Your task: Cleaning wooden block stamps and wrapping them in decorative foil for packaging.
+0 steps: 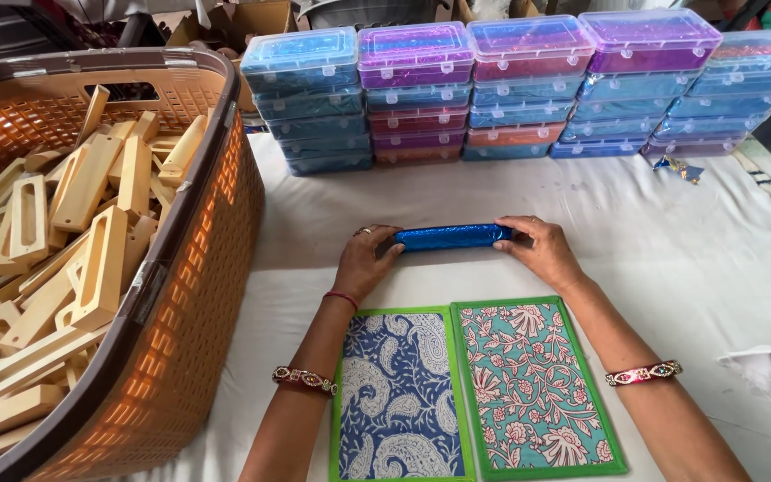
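White-clothed table [671, 259] in daylight; cardboard boxes [243, 18] behind.

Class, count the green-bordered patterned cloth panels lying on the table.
2. The blue paisley panel lies below the left hand; the teal floral panel lies beside it, below the right hand.

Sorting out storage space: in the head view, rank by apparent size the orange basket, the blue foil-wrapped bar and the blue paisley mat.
1. Orange basket, though nearest the camera.
2. Blue paisley mat.
3. Blue foil-wrapped bar, held by both hands.
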